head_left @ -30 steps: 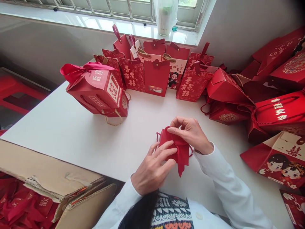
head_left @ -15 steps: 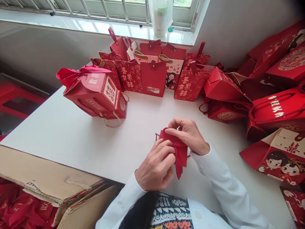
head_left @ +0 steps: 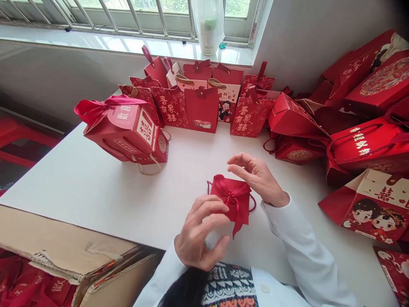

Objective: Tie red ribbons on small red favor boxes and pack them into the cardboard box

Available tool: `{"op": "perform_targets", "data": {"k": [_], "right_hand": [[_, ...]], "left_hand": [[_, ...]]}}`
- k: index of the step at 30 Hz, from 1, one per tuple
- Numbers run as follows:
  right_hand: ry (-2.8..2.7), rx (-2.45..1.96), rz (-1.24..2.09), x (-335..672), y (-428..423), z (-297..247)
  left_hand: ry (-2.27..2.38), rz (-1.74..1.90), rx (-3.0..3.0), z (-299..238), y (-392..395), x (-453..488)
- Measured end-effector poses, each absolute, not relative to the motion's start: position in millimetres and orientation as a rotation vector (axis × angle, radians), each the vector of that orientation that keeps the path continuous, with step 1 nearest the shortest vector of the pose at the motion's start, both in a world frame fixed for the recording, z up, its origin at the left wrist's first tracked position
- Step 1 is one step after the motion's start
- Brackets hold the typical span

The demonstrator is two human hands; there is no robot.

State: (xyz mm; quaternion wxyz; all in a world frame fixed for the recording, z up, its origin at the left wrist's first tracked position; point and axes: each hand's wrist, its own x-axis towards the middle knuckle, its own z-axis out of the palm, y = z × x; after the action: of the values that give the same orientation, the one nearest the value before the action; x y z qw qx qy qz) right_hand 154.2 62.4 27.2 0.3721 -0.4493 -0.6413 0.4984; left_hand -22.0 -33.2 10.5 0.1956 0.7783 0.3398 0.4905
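A small red gift box (head_left: 242, 186) with red cord handles at its sides stands on the white table in front of me. Across its top lies a red ribbon bow (head_left: 229, 197), one tail hanging over the near side. My left hand (head_left: 206, 230) hovers at the box's near left, fingers curved and apart, holding nothing. Above the far right corner is my right hand (head_left: 255, 177), its thumb and fingers parted with a gap between them. Whether a fingertip of either hand still brushes the box, I cannot tell.
A larger red box with a bow (head_left: 123, 128) stands left on the white table (head_left: 96, 196). Several red gift bags (head_left: 202, 108) line the back. Red boxes (head_left: 358, 140) are heaped at the right. An open cardboard carton (head_left: 64, 230) holds red pieces at lower left.
Both hands have let go of the ribbon and drawn apart, the left toward me, the right slightly outward. The tied bow on the box now shows.
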Motion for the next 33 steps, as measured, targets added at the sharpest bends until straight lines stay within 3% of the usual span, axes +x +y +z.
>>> {"op": "perform_targets", "data": {"k": [3,7,16,21,33], "right_hand": [[-1.658,-1.225,1.225,171.1,55.7,32.8],[-1.781,-1.343,1.176,188.9,40.3,36.8],[-1.947,-1.270,1.215,194.6,28.5,33.6],[-1.920,-1.247,1.345,196.1,28.3,35.5],[-1.815,-1.393,1.158,186.3,28.6,32.7]], "left_hand": [[1.299,1.472,2.038,14.1,-27.1,-21.1],[1.615,1.278,1.942,16.4,-4.2,-19.7],[1.431,0.996,1.881,24.8,23.5,-21.6],[1.479,1.133,1.794,30.9,10.8,-23.0],[1.524,1.333,1.444,8.0,-13.0,-20.5]]}}
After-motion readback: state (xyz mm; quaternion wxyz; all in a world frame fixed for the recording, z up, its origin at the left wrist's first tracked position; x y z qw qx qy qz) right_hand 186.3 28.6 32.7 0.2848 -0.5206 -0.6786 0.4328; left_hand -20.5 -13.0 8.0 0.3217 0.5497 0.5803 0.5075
